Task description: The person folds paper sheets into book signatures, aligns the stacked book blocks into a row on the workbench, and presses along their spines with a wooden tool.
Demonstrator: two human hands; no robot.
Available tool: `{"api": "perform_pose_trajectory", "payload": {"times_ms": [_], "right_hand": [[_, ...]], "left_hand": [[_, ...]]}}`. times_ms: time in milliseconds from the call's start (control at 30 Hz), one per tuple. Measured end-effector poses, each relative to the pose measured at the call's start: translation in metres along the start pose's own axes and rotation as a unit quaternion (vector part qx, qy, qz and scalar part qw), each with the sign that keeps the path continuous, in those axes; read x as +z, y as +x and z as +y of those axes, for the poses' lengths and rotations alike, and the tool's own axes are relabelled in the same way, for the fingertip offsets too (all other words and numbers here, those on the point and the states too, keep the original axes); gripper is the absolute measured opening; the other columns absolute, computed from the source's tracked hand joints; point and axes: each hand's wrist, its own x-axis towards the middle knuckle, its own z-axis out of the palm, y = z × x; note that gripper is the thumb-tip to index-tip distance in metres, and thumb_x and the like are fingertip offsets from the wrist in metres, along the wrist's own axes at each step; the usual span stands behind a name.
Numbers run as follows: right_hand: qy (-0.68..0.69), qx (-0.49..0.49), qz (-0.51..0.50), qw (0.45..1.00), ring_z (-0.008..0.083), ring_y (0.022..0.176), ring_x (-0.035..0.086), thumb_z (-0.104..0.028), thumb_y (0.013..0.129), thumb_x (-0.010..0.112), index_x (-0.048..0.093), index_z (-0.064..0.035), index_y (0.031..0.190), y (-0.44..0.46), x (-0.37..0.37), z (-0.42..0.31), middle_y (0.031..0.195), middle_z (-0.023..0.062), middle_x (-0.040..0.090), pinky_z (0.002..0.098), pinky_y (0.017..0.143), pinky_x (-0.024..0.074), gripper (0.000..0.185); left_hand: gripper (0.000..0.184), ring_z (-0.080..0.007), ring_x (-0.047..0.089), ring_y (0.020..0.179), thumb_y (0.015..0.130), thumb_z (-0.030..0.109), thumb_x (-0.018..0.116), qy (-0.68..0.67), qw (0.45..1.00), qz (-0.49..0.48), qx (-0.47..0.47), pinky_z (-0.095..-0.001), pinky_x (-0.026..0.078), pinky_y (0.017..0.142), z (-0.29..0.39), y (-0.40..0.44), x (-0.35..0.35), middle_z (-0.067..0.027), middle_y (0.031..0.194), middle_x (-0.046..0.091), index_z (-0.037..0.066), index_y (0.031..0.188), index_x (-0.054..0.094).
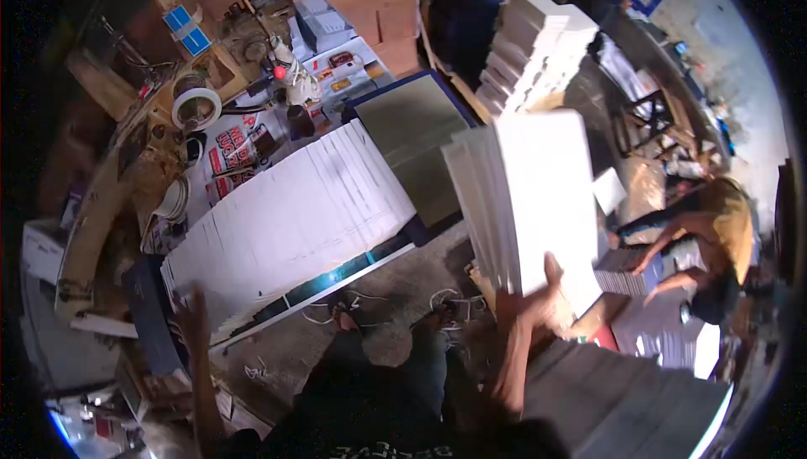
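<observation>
A long row of white paper blocks (294,215), packed on edge, lies across the bench in front of me. My left hand (193,324) is at the row's left end, beside a dark board (153,312); its fingers are stretched and apart. At the right stands a tall stack of white paper sections (546,198). My right hand (531,299) is at the near lower end of that stack, thumb raised and fingers spread. Whether its fingertips touch the paper I cannot tell. Beyond the row's right end lies a dark-edged board with an olive face (416,144).
A machine with metal fittings (261,5) and a white tape roll (196,108) stand at the back left. More paper piles (538,47) rise behind the right stack. Grey stacks (622,400) are near my right. Another person (714,232) bends over papers at the right.
</observation>
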Motion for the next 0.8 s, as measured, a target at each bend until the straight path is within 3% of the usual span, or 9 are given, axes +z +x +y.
{"api": "perform_pose_trajectory", "payload": {"times_ms": [233, 300, 367, 400, 500, 533, 567, 667, 800], "right_hand": [[-0.113, -0.066, -0.141, 0.981, 0.0299, 0.125, 0.049, -0.044, 0.101, 0.044, 0.057, -0.0029, 0.130, 0.010, 0.073, 0.081, 0.136, 0.0148, 0.052, 0.0432, 0.104, 0.0407, 0.051], [-0.131, -0.041, -0.180, 0.974, 0.0301, 0.124, 0.049, -0.047, 0.099, 0.046, 0.056, -0.0027, 0.131, 0.003, 0.078, 0.072, 0.135, 0.0144, 0.053, 0.0426, 0.104, 0.0409, 0.055], [-0.188, -0.079, -0.144, 0.968, 0.0300, 0.124, 0.050, -0.052, 0.096, 0.050, 0.054, -0.0020, 0.133, 0.006, 0.074, 0.069, 0.138, 0.0167, 0.051, 0.0429, 0.104, 0.0412, 0.062], [-0.294, -0.246, -0.113, 0.917, 0.0316, 0.119, 0.051, -0.050, 0.090, 0.058, 0.052, -0.0019, 0.134, 0.012, 0.072, 0.066, 0.130, 0.0179, 0.053, 0.0445, 0.101, 0.0417, 0.066], [-0.530, -0.631, 0.219, 0.522, 0.0365, 0.107, 0.054, -0.045, 0.074, 0.079, 0.047, -0.0013, 0.136, -0.024, 0.093, 0.051, 0.113, 0.0213, 0.057, 0.0483, 0.093, 0.0425, 0.082], [-0.565, -0.586, 0.057, 0.578, 0.0376, 0.112, 0.055, -0.047, 0.073, 0.080, 0.052, -0.0064, 0.132, -0.054, 0.106, 0.040, 0.119, 0.0216, 0.059, 0.0469, 0.100, 0.0410, 0.077], [-0.634, -0.559, -0.078, 0.528, 0.0383, 0.125, 0.045, -0.047, 0.070, 0.081, 0.049, -0.0092, 0.135, -0.053, 0.102, 0.039, 0.132, 0.0198, 0.050, 0.0490, 0.105, 0.0350, 0.082], [-0.745, -0.563, -0.057, 0.354, 0.0391, 0.136, 0.033, -0.040, 0.063, 0.086, 0.046, -0.0102, 0.138, -0.036, 0.092, 0.057, 0.141, 0.0193, 0.043, 0.0517, 0.112, 0.0214, 0.090], [-0.704, -0.567, -0.149, 0.401, 0.0407, 0.134, 0.037, -0.040, 0.075, 0.082, 0.050, -0.0094, 0.138, -0.018, 0.075, 0.037, 0.140, 0.0203, 0.048, 0.0511, 0.113, 0.0314, 0.077]], "left_hand": [[0.084, -0.0564, 0.044, 0.121, 0.092, 0.065, 0.046, 0.085, 0.990, -0.100, 0.050, -0.0576, 0.040, 0.099, 0.015, -0.012, -0.064, -0.0418, 0.127, 0.041, 0.013, 0.154, 0.023], [0.090, -0.0515, 0.034, 0.134, 0.092, 0.067, 0.046, 0.047, 0.983, -0.166, 0.057, -0.0585, 0.036, 0.105, 0.011, -0.011, -0.081, -0.0316, 0.151, 0.028, 0.010, 0.155, 0.018], [0.082, -0.0518, 0.049, 0.116, 0.093, 0.063, 0.046, 0.069, 0.986, -0.067, 0.133, -0.0557, 0.047, 0.091, -0.008, -0.012, -0.070, -0.0348, 0.122, 0.044, 0.014, 0.154, 0.024], [0.082, -0.0492, 0.051, 0.115, 0.094, 0.063, 0.046, 0.055, 0.988, -0.087, 0.119, -0.0556, 0.048, 0.088, 0.001, -0.015, -0.085, -0.0319, 0.122, 0.044, 0.014, 0.155, 0.023], [0.082, -0.0474, 0.052, 0.113, 0.094, 0.063, 0.047, 0.042, 0.988, -0.077, 0.130, -0.0563, 0.049, 0.084, -0.015, -0.013, -0.078, -0.0295, 0.119, 0.044, 0.013, 0.155, 0.023], [0.082, -0.0474, 0.052, 0.113, 0.094, 0.063, 0.047, 0.039, 0.988, -0.082, 0.126, -0.0563, 0.049, 0.084, -0.019, -0.014, -0.077, -0.0295, 0.119, 0.044, 0.013, 0.155, 0.023], [0.082, -0.0468, 0.053, 0.111, 0.094, 0.062, 0.047, 0.024, 0.987, -0.080, 0.135, -0.0559, 0.050, 0.083, -0.023, -0.012, -0.076, -0.0286, 0.118, 0.045, 0.012, 0.155, 0.023], [0.083, -0.0457, 0.054, 0.109, 0.093, 0.062, 0.049, 0.007, 0.988, -0.091, 0.121, -0.0544, 0.051, 0.081, -0.036, -0.007, -0.076, -0.0271, 0.115, 0.045, 0.013, 0.155, 0.024], [0.083, -0.0437, 0.056, 0.103, 0.091, 0.062, 0.054, -0.041, 0.988, -0.111, 0.103, -0.0524, 0.052, 0.078, -0.054, -0.001, -0.069, -0.0260, 0.113, 0.045, 0.018, 0.155, 0.025]]}}
